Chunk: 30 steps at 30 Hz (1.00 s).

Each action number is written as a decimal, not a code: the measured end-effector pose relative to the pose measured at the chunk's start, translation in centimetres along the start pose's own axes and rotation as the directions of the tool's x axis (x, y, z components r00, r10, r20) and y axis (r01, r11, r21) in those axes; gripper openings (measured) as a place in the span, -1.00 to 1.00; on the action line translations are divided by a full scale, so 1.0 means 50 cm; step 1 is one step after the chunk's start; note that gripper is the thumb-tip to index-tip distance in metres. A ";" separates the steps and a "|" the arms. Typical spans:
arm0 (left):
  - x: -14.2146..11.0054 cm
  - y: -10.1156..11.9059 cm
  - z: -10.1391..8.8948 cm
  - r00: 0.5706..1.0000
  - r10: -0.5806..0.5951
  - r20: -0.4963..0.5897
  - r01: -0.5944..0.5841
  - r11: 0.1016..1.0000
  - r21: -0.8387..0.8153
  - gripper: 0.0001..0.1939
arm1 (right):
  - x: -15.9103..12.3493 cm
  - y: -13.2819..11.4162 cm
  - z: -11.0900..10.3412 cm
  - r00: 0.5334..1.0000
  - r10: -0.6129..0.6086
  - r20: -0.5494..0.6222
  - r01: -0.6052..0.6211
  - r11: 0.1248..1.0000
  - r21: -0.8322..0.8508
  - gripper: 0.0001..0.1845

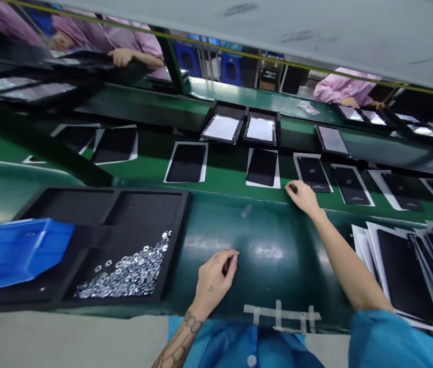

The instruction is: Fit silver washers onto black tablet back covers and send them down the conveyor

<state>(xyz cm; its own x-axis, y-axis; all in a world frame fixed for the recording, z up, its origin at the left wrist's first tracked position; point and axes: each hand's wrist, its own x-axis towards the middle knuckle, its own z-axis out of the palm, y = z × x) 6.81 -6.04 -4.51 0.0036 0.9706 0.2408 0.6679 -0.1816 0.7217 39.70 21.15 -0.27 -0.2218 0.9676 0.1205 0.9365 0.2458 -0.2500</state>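
Observation:
My left hand point(216, 278) is above the near green worktop point(262, 230), to the right of the black tray. Its thumb and fingertips meet in a pinch; anything between them is too small to make out. My right hand point(301, 195) reaches forward to the near edge of the green belt point(224, 186), with its fingers curled in. A dark patch shows inside its fingers, and I cannot tell what it is. Close beyond it lies a black back panel point(313, 174) on a white sheet. Shiny ring-shaped metal parts point(132, 273) are heaped in one tray compartment.
A divided black tray point(180, 225) stands at left, with a blue bin point(21, 250) lying across it. Stacked panels and white sheets point(408, 276) fill the right side. Several more panels point(186, 162) line the belt. Co-workers in pink sleeves point(350, 87) work across the line. A green post point(48, 143) slants at left.

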 end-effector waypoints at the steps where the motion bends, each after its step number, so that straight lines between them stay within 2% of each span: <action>1: 0.000 0.000 0.001 1.000 -0.001 0.000 0.001 1.000 0.006 -0.78 | 0.035 -0.027 0.012 0.997 0.064 0.035 -0.064 0.998 0.014 -0.62; 4: 0.001 -0.002 0.002 1.000 0.009 -0.007 -0.009 1.000 0.015 -0.77 | 0.126 -0.095 0.037 0.946 0.293 0.138 -0.292 0.956 -0.028 -0.44; 7: 0.001 -0.005 0.004 1.000 0.012 -0.015 -0.011 0.999 0.048 -0.76 | 0.173 -0.126 0.047 0.901 0.403 0.164 -0.397 0.915 -0.068 -0.46; 12: -0.002 -0.009 0.010 1.000 0.025 -0.006 -0.024 0.996 0.087 -0.73 | 0.169 -0.134 0.060 0.880 0.448 0.159 -0.433 0.893 -0.123 -0.55; 17: -0.003 -0.012 0.009 0.998 0.052 0.036 -0.055 0.993 0.107 -0.70 | 0.158 -0.145 0.073 0.870 0.488 0.072 -0.474 0.867 -0.154 -0.52; 23: 0.000 0.000 0.008 0.999 0.034 0.012 -0.035 0.994 0.101 -0.75 | 0.145 -0.156 0.064 0.861 0.508 0.018 -0.503 0.856 -0.121 -0.58; 25: 0.002 0.006 0.009 0.999 0.031 0.025 -0.033 0.996 0.083 -0.77 | 0.149 -0.152 0.059 0.847 0.531 0.014 -0.527 0.842 -0.114 -0.45; 28: 0.006 0.012 0.009 0.999 0.003 0.041 -0.006 0.998 0.070 -0.79 | 0.165 -0.135 0.048 0.819 0.571 0.060 -0.565 0.820 -0.096 -0.14; 30: 0.009 0.014 0.009 0.999 -0.023 0.041 0.020 0.997 0.069 -0.81 | 0.175 -0.127 0.037 0.799 0.589 0.120 -0.583 0.808 -0.080 -0.08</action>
<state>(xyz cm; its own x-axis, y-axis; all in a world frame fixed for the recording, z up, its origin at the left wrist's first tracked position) 7.61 -5.66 -4.19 0.0189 0.9802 0.1972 0.7175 -0.1507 0.6800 31.33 28.16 0.61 0.3418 0.9250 -0.1658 0.9081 -0.3705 -0.1951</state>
